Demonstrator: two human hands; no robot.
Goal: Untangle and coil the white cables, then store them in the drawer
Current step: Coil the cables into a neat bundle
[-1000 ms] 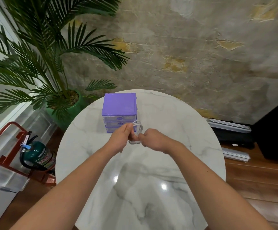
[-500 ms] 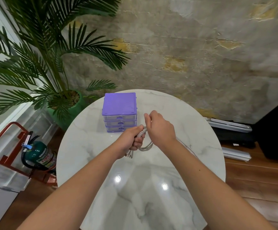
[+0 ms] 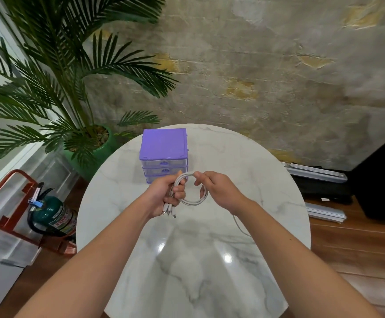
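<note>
A white cable (image 3: 192, 202) forms a round loop above the marble table (image 3: 267, 184). My left hand (image 3: 164, 196) grips the loop's left side, and the connector ends hang below the fist. My right hand (image 3: 221, 191) pinches the top of the loop between thumb and fingers. A loose tail of the cable (image 3: 239, 226) trails down from under my right wrist onto the table. Just behind the hands stands a small purple drawer unit (image 3: 164, 145) with three clear drawers, all shut.
A potted palm (image 3: 56, 88) in a green pot stands left of the table. A green fire extinguisher (image 3: 51, 214) in a red stand sits on the floor at left. Black and silver gear (image 3: 320, 180) lies on the wooden floor at right.
My right hand has swung round from above my left fist to the right side, laying another turn of cable. The loop is now wider and rounder; less loose cable trails at right.
</note>
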